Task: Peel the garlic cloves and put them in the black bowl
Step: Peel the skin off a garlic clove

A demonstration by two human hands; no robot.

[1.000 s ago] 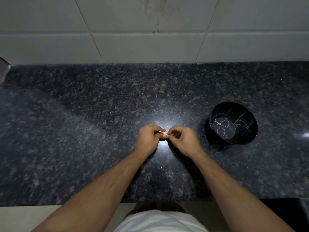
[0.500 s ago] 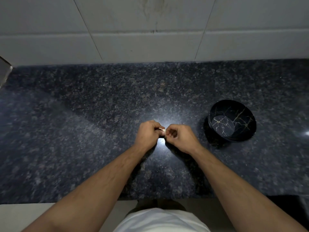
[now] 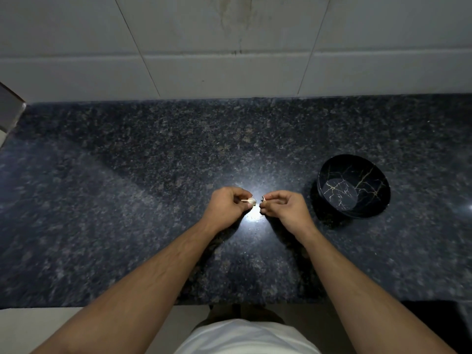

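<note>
My left hand [image 3: 226, 206] pinches a small pale garlic clove [image 3: 251, 201] between thumb and fingertips, just above the dark granite counter [image 3: 153, 175]. My right hand [image 3: 283, 208] is a short gap to its right, fingers curled, pinching a thin scrap of garlic skin [image 3: 263, 198]. The black bowl [image 3: 353, 186] with gold vein lines stands on the counter to the right of my right hand; nothing shows inside it.
A white tiled wall [image 3: 229, 60] runs along the back of the counter. A grey object [image 3: 10, 113] pokes in at the far left edge. The counter's front edge lies near my body, with a bright light glare under my hands.
My hands, which were pressed together on the clove, have pulled slightly apart. The clove stays in the left hand and a bit of skin has come away with the right.
</note>
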